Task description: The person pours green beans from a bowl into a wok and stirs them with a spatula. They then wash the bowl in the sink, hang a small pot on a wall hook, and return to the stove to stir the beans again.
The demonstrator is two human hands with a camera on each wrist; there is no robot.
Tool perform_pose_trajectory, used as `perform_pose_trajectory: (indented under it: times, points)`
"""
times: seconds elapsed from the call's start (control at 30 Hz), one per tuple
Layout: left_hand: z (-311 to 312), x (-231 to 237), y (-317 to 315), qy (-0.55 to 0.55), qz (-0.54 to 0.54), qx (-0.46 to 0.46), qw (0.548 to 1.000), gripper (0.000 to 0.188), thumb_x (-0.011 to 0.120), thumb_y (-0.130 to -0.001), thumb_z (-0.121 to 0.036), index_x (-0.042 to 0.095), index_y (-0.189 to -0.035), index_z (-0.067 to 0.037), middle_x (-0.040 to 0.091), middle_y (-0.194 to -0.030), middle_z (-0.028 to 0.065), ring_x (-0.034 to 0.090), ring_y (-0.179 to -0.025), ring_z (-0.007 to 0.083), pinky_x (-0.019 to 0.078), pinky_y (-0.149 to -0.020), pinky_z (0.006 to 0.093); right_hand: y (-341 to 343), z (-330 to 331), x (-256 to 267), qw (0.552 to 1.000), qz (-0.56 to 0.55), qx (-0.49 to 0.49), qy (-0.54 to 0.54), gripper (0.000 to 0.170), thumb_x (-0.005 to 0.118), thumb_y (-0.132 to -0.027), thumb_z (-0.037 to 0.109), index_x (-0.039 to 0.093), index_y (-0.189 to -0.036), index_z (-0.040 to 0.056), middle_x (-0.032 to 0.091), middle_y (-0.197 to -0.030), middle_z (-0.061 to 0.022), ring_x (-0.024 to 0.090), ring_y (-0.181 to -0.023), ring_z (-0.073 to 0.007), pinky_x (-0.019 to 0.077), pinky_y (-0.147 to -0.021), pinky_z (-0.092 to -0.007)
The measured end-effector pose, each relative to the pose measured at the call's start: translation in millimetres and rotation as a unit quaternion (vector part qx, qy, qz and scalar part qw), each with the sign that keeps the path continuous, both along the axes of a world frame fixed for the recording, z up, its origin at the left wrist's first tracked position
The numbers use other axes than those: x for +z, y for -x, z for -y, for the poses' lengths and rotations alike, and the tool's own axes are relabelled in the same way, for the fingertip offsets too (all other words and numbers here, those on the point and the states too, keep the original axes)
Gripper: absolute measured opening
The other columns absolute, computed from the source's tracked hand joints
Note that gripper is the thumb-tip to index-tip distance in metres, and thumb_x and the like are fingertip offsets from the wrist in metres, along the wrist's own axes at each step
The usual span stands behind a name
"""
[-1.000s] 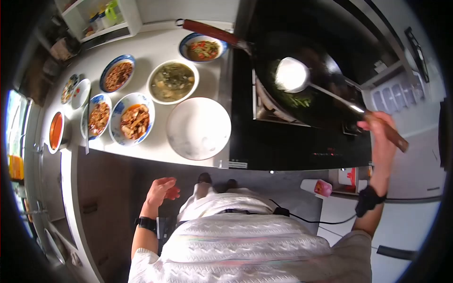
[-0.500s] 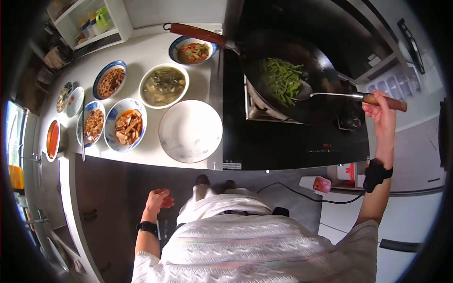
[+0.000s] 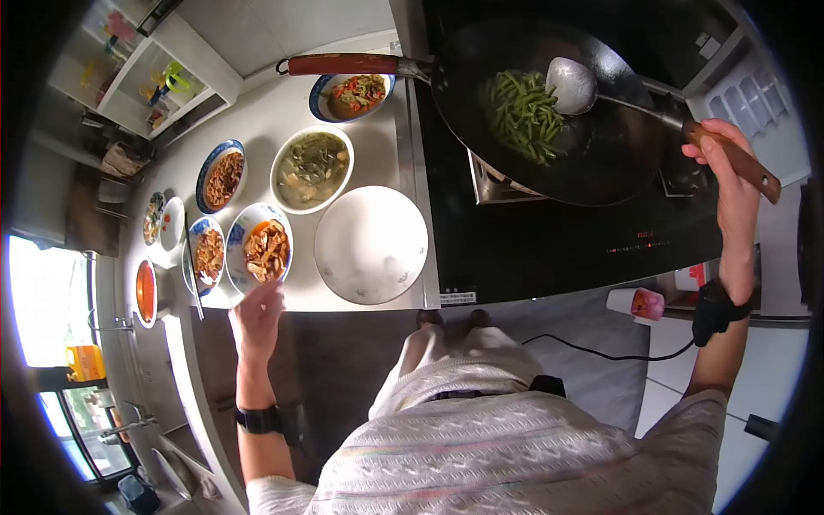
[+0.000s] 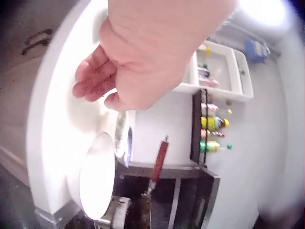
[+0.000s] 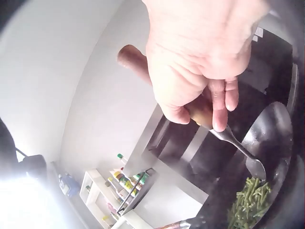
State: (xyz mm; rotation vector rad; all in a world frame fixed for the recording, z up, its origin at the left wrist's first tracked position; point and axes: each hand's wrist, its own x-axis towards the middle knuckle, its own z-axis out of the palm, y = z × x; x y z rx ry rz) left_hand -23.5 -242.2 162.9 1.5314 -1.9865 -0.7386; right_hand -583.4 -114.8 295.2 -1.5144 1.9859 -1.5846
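Observation:
My right hand (image 3: 735,190) grips the wooden handle of a wok spatula (image 3: 573,86), its fingers wrapped round it. The metal head of the spatula lies inside the black wok (image 3: 601,176), at the edge of a heap of cut green beans (image 3: 525,116). In the right wrist view the beans (image 5: 250,202) sit low in the wok. My left hand (image 3: 257,322), slightly blurred, is at the counter's front edge, overlapping the rim of a blue-and-white dish of browned pieces in red oil (image 3: 266,249). Its fingers are loosely bent and hold nothing. A white bowl (image 3: 371,245) with no food inside stands to its right.
A bowl of leafy soup (image 3: 312,170), a dish with red and green peppers (image 3: 357,94) and several other dishes cover the counter. The wok's red handle (image 3: 343,64) extends over the counter. A cable (image 3: 601,354) hangs from the right wrist.
The spatula has come up off the beans' lower right side to their upper right. My left hand has risen from beside the body to the counter's edge. The head view has turned.

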Motion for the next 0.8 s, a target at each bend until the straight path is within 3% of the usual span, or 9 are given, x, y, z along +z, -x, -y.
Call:
perform_pose_trajectory:
  times: [0.13, 0.2, 0.27, 0.43, 0.47, 0.5, 0.57, 0.73, 0.8]
  points:
    - [61, 37, 81, 0.232, 0.222, -0.148, 0.935, 0.019, 0.06, -0.071, -0.002, 0.065, -0.087, -0.009, 0.061, -0.095, 0.0074, 0.054, -0.092, 0.0262, 0.0456, -0.076, 0.0346, -10, -8, -6, 0.999, -0.045, -0.017, -0.024, 0.022, 0.054, -0.086, 0.007, 0.054, -0.105, -0.0027, 0.062, -0.091, -0.0103, 0.062, -0.077, -0.0132, 0.0443, -0.073, -0.0209]
    - [98, 22, 108, 0.274, 0.268, -0.223, 0.896, 0.025, 0.064, -0.069, -0.008, 0.065, -0.093, -0.014, 0.055, -0.112, 0.007, 0.046, -0.106, 0.0307, 0.0392, -0.089, 0.041, -10, -12, -10, 0.997, -0.063, -0.016, -0.032, 0.022, 0.053, -0.086, 0.007, 0.054, -0.105, -0.0022, 0.062, -0.09, -0.01, 0.062, -0.079, -0.0131, 0.0443, -0.075, -0.0215]
    - [123, 6, 135, 0.295, 0.3, -0.267, 0.867, 0.025, 0.064, -0.07, -0.012, 0.065, -0.095, -0.017, 0.053, -0.117, 0.0056, 0.039, -0.115, 0.0344, 0.0344, -0.092, 0.0464, -8, -15, -9, 0.996, -0.081, -0.016, -0.044, 0.022, 0.052, -0.087, 0.008, 0.054, -0.106, -0.0016, 0.062, -0.09, -0.0097, 0.061, -0.08, -0.0131, 0.0442, -0.077, -0.022]
    - [154, -6, 171, 0.256, 0.383, -0.341, 0.819, 0.025, 0.065, -0.071, -0.018, 0.064, -0.096, -0.019, 0.051, -0.12, 0.0019, 0.033, -0.123, 0.0335, 0.0306, -0.095, 0.0474, -1, -20, -10, 0.981, -0.174, -0.025, -0.084, 0.026, 0.05, -0.089, 0.012, 0.052, -0.112, 0.0, 0.064, -0.084, -0.0074, 0.059, -0.085, -0.0122, 0.0436, -0.081, -0.0235]
    - [158, -7, 172, 0.245, 0.412, -0.345, 0.807, 0.024, 0.065, -0.071, -0.018, 0.065, -0.095, -0.019, 0.051, -0.12, 0.0015, 0.033, -0.123, 0.0333, 0.0302, -0.096, 0.0467, 5, -23, -9, 0.977, -0.159, -0.024, -0.139, 0.029, 0.045, -0.091, 0.014, 0.047, -0.114, -0.0034, 0.057, -0.099, -0.0136, 0.058, -0.094, -0.0166, 0.0425, -0.087, -0.0281]
    - [162, -8, 171, 0.235, 0.44, -0.348, 0.794, 0.023, 0.065, -0.072, -0.019, 0.065, -0.095, -0.019, 0.052, -0.119, 0.0011, 0.032, -0.123, 0.0331, 0.0298, -0.096, 0.0461, 4, -23, -8, 0.978, -0.155, -0.027, -0.14, 0.029, 0.045, -0.091, 0.014, 0.047, -0.114, -0.0034, 0.057, -0.099, -0.0136, 0.058, -0.094, -0.0166, 0.0425, -0.087, -0.0281]
    - [164, -9, 172, 0.232, 0.431, -0.353, 0.797, 0.022, 0.065, -0.072, -0.02, 0.065, -0.093, -0.018, 0.052, -0.119, 0.0003, 0.032, -0.124, 0.0326, 0.0289, -0.097, 0.0453, 1, -22, -7, 0.984, -0.109, -0.042, -0.137, 0.03, 0.045, -0.091, 0.015, 0.046, -0.115, -0.0033, 0.056, -0.104, -0.0143, 0.059, -0.093, -0.0174, 0.0424, -0.089, -0.0291]
    - [162, -5, 173, 0.226, 0.447, -0.343, 0.794, 0.021, 0.065, -0.072, -0.02, 0.065, -0.093, -0.02, 0.052, -0.12, -0.0001, 0.032, -0.124, 0.0313, 0.0287, -0.097, 0.0459, 8, -16, -8, 0.98, -0.145, -0.02, -0.137, 0.033, 0.045, -0.092, 0.018, 0.045, -0.118, -0.0019, 0.056, -0.106, -0.0145, 0.059, -0.095, -0.0175, 0.0437, -0.087, -0.0282]
    - [164, -6, 174, 0.221, 0.455, -0.338, 0.794, 0.022, 0.064, -0.073, -0.021, 0.065, -0.094, -0.021, 0.051, -0.12, -0.0002, 0.032, -0.124, 0.031, 0.0284, -0.097, 0.0459, 20, 5, -11, 0.95, -0.225, 0.198, 0.09, 0.022, 0.057, -0.083, 0.0, 0.053, -0.102, -0.0069, 0.061, -0.091, -0.0235, 0.065, -0.073, -0.0294, 0.0541, -0.063, -0.0288]
